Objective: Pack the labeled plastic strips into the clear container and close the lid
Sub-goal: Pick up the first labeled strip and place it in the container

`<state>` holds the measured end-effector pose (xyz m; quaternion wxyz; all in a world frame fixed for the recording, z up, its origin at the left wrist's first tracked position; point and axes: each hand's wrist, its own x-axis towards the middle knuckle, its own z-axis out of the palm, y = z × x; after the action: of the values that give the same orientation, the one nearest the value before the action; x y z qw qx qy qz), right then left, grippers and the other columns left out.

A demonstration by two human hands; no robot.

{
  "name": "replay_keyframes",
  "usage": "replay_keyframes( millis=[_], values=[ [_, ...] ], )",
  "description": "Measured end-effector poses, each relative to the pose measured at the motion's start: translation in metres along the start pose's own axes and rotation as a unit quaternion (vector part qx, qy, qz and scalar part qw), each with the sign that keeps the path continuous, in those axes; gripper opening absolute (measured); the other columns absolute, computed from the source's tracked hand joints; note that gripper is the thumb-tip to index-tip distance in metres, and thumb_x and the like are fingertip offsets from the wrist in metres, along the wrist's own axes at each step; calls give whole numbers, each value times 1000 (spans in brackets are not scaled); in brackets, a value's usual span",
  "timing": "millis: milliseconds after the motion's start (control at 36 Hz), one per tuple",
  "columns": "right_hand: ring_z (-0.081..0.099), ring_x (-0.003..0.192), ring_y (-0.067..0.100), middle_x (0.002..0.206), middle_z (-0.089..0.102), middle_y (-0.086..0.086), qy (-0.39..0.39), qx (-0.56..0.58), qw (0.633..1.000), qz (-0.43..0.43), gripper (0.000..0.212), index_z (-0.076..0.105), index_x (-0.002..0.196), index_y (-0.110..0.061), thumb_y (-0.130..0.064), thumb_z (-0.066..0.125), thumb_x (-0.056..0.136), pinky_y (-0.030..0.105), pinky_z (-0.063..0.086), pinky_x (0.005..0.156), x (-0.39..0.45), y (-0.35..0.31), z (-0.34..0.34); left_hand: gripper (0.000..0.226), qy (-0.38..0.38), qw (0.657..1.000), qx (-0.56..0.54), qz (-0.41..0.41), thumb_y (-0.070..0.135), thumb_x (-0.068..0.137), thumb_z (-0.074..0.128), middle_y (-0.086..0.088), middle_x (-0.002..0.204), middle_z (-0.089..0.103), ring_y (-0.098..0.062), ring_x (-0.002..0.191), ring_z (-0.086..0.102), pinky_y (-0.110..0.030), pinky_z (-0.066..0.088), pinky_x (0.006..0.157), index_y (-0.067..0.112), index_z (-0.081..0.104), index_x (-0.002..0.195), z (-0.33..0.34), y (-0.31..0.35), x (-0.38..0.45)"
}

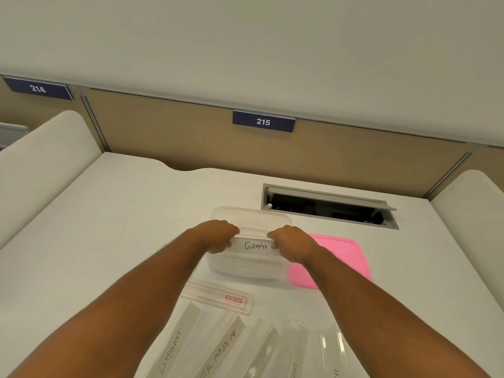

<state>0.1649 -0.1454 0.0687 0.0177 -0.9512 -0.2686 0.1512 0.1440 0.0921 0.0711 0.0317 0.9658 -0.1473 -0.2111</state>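
— Progress at the box (246, 257)?
— Early. Left hand (218, 236) and right hand (291, 242) pinching the ends of the strip marked "Girafee" (255, 246), held over the open box. Contents unclear through the clear walls.
— Still left?
— Several strips (174, 350), fanned on the worktop (109, 214) nearer than the box. Pink lid (343, 255) flat just right of it, unfitted.

Bare worktop (109, 214) lies open left of the clear container (245, 268), while a pink lid (346, 255) touches its right side, an open cable hatch (327, 205) sits just behind, and labeled strips (231, 347) crowd the near side.
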Motion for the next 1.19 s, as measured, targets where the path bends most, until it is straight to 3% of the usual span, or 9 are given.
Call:
replay_keyframes(
  millis=[111, 417, 667, 778, 861, 1000, 1194],
  values=[
    [64, 94, 37, 101, 68, 18, -15, -6, 1000, -1, 11, 66, 95, -5, -14, 60, 95, 34, 43, 69, 8, -1, 8, 29, -8, 1000, 27, 4, 20, 94, 60, -7, 123, 62, -29, 115, 58, -40, 49, 91, 16, 60, 123, 5, 0, 10],
    [65, 92, 35, 99, 69, 16, -50, 4, 999, 20, 14, 71, 97, -3, -11, 62, 88, 35, 51, 74, 20, -5, 22, 50, -40, 999, 25, -25, 19, 90, 68, -9, 135, 55, -29, 121, 55, -38, 48, 98, 14, 53, 137, 19, 6, 27],
    [66, 103, 32, 116, 69, 13, -63, 3, 997, 42, 31, 70, 116, -6, -6, 56, 88, 40, 56, 89, 32, -6, 35, 44, -36, 999, 15, -24, 15, 90, 67, -9, 132, 58, -29, 119, 56, -36, 49, 96, 11, 57, 133, 26, 5, 27],
    [66, 102, 32, 113, 69, 13, -65, 5, 997, 47, 27, 69, 112, -6, -5, 55, 89, 39, 56, 88, 33, -7, 39, 39, -34, 999, 12, -22, 12, 90, 64, -9, 128, 61, -28, 117, 58, -39, 51, 95, 9, 61, 128, 26, 2, 27],
    [66, 99, 33, 107, 70, 13, -57, 2, 997, 46, 16, 69, 99, -4, -4, 55, 89, 36, 55, 82, 31, -8, 37, 42, -31, 999, 1, -23, 12, 91, 62, -7, 132, 59, -26, 121, 55, -40, 50, 98, 13, 58, 133, 26, 2, 27],
    [65, 105, 32, 117, 69, 12, -43, 4, 998, 38, 29, 69, 115, -7, -5, 55, 89, 42, 56, 90, 28, -9, 36, 43, -8, 999, -21, -24, 16, 95, 59, -4, 139, 55, -24, 128, 51, -36, 45, 102, 17, 55, 138, 25, 5, 26],
    [65, 105, 31, 118, 69, 11, 22, 2, 999, 24, 27, 66, 119, -8, -19, 53, 98, 45, 55, 88, 8, -19, 24, 37, 82, 995, -56, -17, 25, 99, 55, -2, 138, 59, -22, 127, 52, -37, 43, 105, 20, 57, 136, 21, 15, 14]
  ],
)
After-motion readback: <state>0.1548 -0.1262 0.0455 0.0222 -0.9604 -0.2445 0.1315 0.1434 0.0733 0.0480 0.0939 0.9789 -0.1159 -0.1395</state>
